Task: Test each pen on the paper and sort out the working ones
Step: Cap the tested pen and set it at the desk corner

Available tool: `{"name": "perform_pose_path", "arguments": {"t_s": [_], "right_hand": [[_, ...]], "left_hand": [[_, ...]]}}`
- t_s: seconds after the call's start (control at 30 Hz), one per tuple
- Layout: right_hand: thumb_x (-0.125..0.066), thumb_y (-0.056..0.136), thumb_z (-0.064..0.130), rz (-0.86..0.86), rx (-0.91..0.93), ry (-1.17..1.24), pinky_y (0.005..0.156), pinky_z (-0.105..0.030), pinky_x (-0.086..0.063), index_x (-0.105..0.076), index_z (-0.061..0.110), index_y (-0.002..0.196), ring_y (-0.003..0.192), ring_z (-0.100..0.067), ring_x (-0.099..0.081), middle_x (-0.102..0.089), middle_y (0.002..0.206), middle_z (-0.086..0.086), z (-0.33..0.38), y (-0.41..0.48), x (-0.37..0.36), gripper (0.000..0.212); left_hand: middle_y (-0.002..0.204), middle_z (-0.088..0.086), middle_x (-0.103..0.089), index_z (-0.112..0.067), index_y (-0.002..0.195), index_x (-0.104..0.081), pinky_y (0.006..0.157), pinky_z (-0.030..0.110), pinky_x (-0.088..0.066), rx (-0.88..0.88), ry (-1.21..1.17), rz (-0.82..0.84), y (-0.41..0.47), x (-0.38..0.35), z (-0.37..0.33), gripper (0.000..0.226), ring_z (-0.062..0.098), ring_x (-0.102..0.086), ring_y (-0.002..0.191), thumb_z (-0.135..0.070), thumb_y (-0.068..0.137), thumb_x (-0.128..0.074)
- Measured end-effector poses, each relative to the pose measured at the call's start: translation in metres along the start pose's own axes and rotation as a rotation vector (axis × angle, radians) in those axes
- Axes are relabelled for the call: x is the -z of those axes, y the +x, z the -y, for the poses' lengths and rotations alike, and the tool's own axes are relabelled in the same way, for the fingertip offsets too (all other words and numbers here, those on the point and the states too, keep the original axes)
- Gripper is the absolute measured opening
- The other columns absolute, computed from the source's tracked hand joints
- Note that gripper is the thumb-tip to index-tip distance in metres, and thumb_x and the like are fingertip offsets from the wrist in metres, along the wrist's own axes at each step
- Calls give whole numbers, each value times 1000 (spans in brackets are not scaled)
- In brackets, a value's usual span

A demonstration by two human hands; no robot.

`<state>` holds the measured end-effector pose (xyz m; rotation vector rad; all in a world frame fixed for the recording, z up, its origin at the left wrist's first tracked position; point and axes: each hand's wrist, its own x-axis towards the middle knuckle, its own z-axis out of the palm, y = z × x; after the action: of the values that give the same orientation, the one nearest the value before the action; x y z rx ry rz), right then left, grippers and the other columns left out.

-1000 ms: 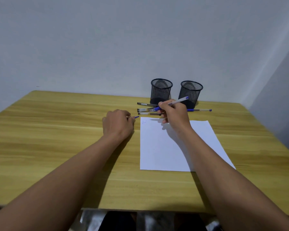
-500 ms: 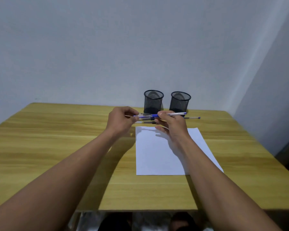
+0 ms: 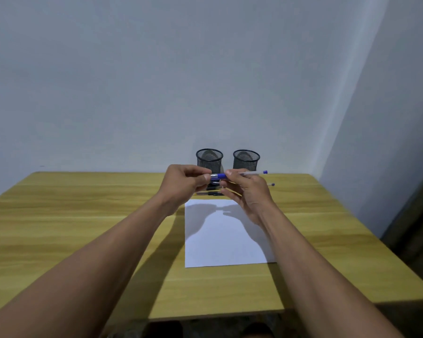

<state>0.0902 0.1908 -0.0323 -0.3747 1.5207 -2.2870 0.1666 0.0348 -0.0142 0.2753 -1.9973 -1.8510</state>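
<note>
Left grip [image 3: 183, 181] pinches blue cap end of pen [image 3: 230, 175]. Right grip [image 3: 249, 193] pinches clear barrel. Pen held level in air over far end of paper [image 3: 225, 242]. Likely step: recapping tested pen. Next: seat cap straight, then choose between mesh cups [image 3: 209, 159]. Other pens [image 3: 210, 192] lie on surface [image 3: 83, 228] behind.

Before me, the wooden surface [image 3: 83, 228] carries a white paper sheet [image 3: 225, 245], two black mesh pen cups [image 3: 209, 159] [image 3: 246, 160] behind it, and loose pens [image 3: 209, 193] between.
</note>
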Motion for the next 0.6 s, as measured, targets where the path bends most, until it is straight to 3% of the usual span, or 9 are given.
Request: {"name": "perform_pose_path", "arguments": {"t_s": [0.13, 0.33, 0.5, 0.6], "right_hand": [[-72, 92, 8, 2, 7, 57, 73, -28, -64, -71, 7, 90, 72, -15, -73, -74, 80, -9, 2, -3, -3, 3], [-73, 91, 7, 2, 20, 36, 72, -26, -64, -70, 4, 91, 69, -15, -73, -73, 77, -11, 7, -4, -9, 3], [-74, 91, 10, 56, -4, -43, 80, -35, -64, -71, 9, 92, 77, -18, -74, -74, 84, -11, 14, -4, -5, 4], [-73, 90, 8, 43, 0, -55, 74, -33, -63, -71, 11, 92, 74, -15, -73, -74, 81, -6, 27, -5, 2, 4]], "left_hand": [[83, 14, -70, 0, 96, -73, 68, 17, -56, -9, -47, -23, -1, -3, -5, 11, 13, -68, 67, 4, 87, -68], [81, 14, -71, 1, 97, -73, 73, 21, -58, -6, -92, -46, -2, -2, -4, 12, 15, -70, 70, 5, 87, -67], [82, 13, -71, 1, 99, -73, 72, 21, -57, -14, -33, -22, 0, 3, -5, 12, 14, -69, 71, 3, 88, -67], [82, 13, -68, 1, 97, -72, 74, 23, -58, -7, -49, -39, 4, 5, -7, 10, 12, -68, 70, 3, 89, -66]]}}
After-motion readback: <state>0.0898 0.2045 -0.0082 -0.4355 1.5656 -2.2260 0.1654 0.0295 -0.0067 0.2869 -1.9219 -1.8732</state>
